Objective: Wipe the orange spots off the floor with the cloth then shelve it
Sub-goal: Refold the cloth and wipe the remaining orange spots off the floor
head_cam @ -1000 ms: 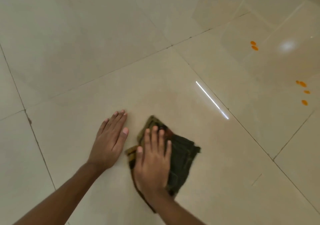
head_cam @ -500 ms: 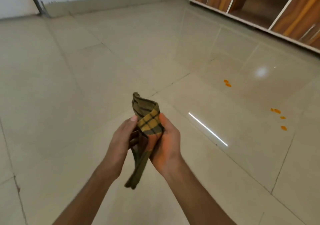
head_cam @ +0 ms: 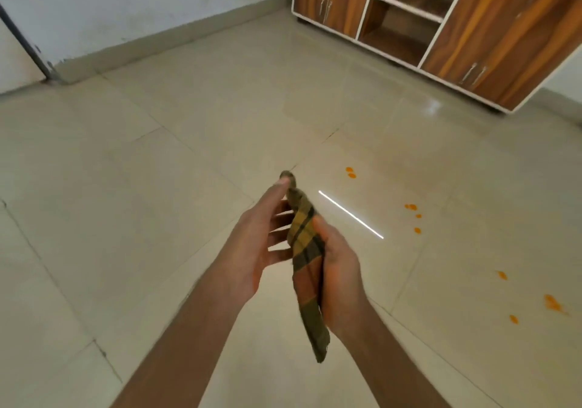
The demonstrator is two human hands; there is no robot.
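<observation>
A folded green-and-yellow checked cloth [head_cam: 307, 256] hangs in the air between my hands. My right hand [head_cam: 341, 272] grips its middle from the right. My left hand [head_cam: 263, 237] touches its upper end with the thumb, the other fingers spread apart. Orange spots mark the glossy tiled floor to the right: a pair [head_cam: 350, 172] ahead, a cluster [head_cam: 413, 215] right of the hands, and several more [head_cam: 552, 302] near the right edge. A wooden cabinet with an open shelf bay [head_cam: 406, 8] stands at the back right.
A white wall with a skirting strip [head_cam: 163, 37] runs along the back. A dark pipe [head_cam: 23, 41] stands at the far left. A bright light streak [head_cam: 351, 214] reflects on the floor just right of my hands.
The cloth came off the floor, where my right hand pressed it flat, into both hands. My view rose toward the cabinet. The cloth now hangs longer and my left fingers have spread.
</observation>
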